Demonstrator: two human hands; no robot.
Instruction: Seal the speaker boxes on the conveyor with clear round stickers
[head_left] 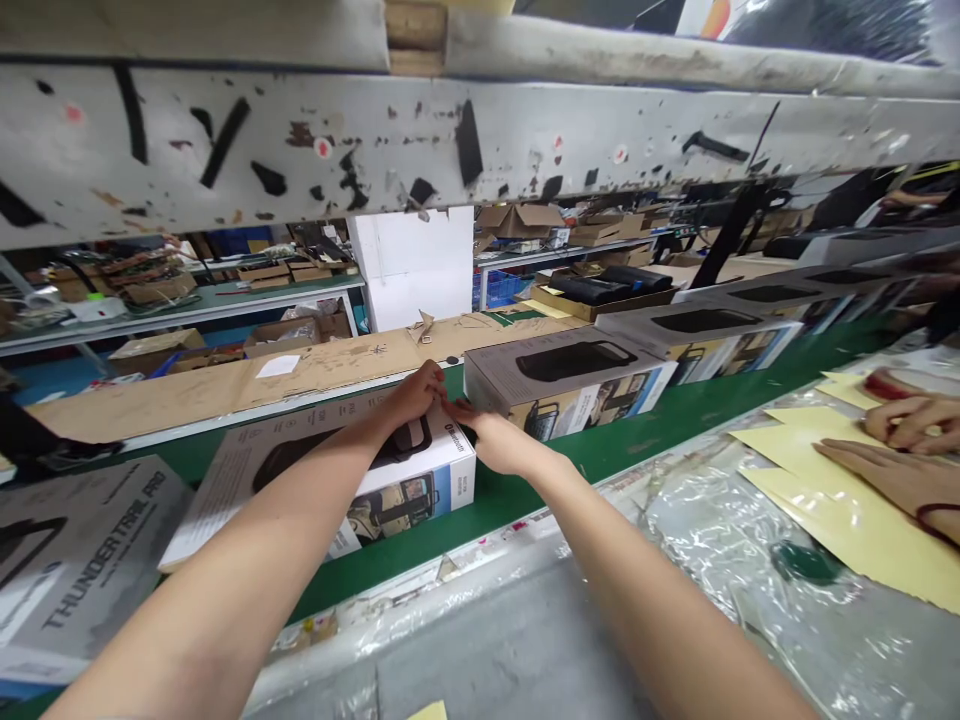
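A white printed cardboard box (450, 468) with a black speaker pictured on top lies in front of me on the green conveyor belt (517, 500). My left hand (417, 394) reaches over its top to the far right corner, fingers curled in a pinch. Close against those fingertips, at the box's right end, is my right hand (496, 438), its fingers also drawn together. Whatever lies between the fingertips is too small and hidden to make out. My left forearm covers part of the box's top and front.
Another box (112, 560) marked THUNDERTRAIL PRO sits at left. More boxes (570, 375) line the belt to the right. A scuffed white beam (525, 150) crosses overhead. At right, another person's hands (911, 440) rest on yellow sheets (847, 500). Cardboard (360, 350) covers the ledge beyond the belt.
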